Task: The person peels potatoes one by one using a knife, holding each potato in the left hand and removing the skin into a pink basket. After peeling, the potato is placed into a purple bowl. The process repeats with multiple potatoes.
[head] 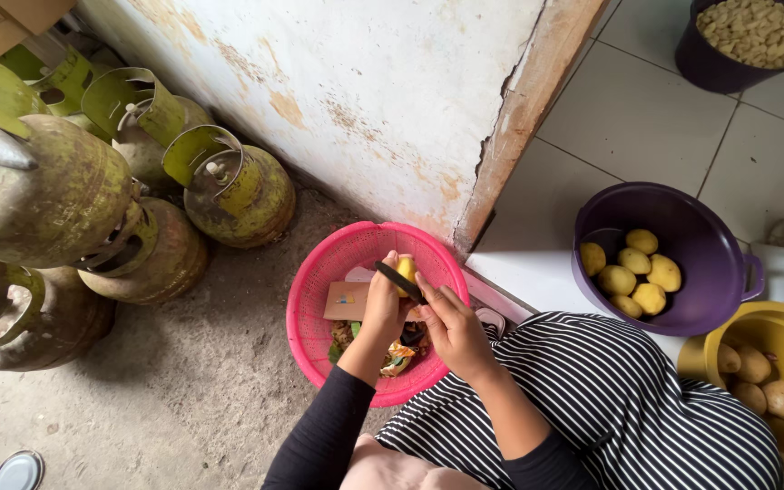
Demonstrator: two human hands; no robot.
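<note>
My left hand (383, 307) holds a small yellow peeled potato (406, 269) over a pink basket (315, 281). My right hand (454, 328) grips a dark-bladed knife (398, 281) whose blade lies against the potato. Inside the pink basket are peelings, a piece of brown card and scraps of wrapper. Both my arms wear black sleeves, and a black-and-white striped cloth covers my lap.
A purple pot (682, 218) with several peeled potatoes stands at the right. A yellow tub (778, 322) holds unpeeled potatoes. A dark bucket (714, 68) of pale pieces sits far right on white tiles. Several green gas cylinders (229, 186) crowd the left beside the wall (365, 82).
</note>
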